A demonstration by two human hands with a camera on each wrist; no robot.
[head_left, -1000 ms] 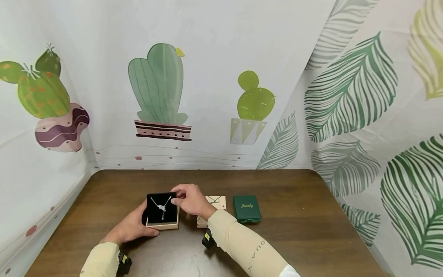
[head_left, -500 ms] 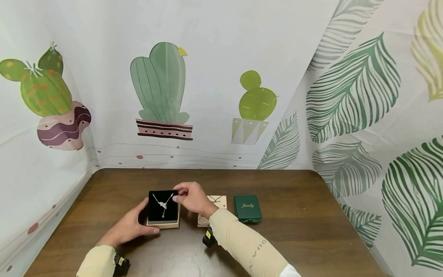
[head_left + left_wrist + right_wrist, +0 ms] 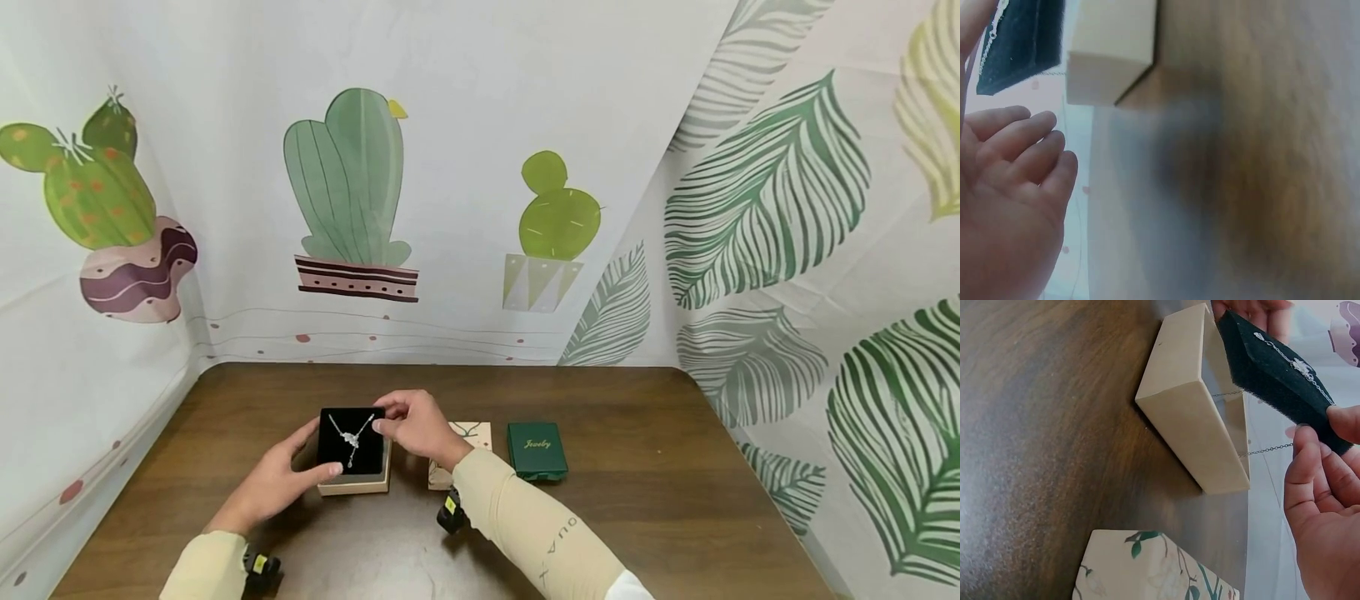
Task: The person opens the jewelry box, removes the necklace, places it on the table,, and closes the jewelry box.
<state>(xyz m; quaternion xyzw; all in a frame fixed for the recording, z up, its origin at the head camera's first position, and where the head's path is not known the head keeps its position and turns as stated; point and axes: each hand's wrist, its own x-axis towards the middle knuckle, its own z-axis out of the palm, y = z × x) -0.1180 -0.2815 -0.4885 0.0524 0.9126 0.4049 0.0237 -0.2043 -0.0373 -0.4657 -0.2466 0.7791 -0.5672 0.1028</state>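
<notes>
A black velvet pad (image 3: 360,462) bears a silver necklace (image 3: 350,439) with a small hanging drop. My right hand (image 3: 417,425) pinches the pad's upper right corner between thumb and fingers. Tilted, the pad is raised over an open beige box (image 3: 360,486). Thin chain (image 3: 1266,450) runs from the pad's underside down toward the box in the right wrist view. My left hand (image 3: 273,485) is at the left of pad and box, its thumb tip overlapping the pad's lower left part. Its other fingers (image 3: 1035,150) are loosely bent, apart from the box.
A beige floral-printed piece (image 3: 1141,569) lies on the brown table (image 3: 637,517), partly hidden by the right wrist. To its right is a green box (image 3: 537,450) marked "Jewelry". A printed cloth (image 3: 465,100) hangs behind the table.
The pad has risen slightly out of the beige box, with my right hand holding its corner. My left thumb has moved from the box's front edge up to the pad's lower left.
</notes>
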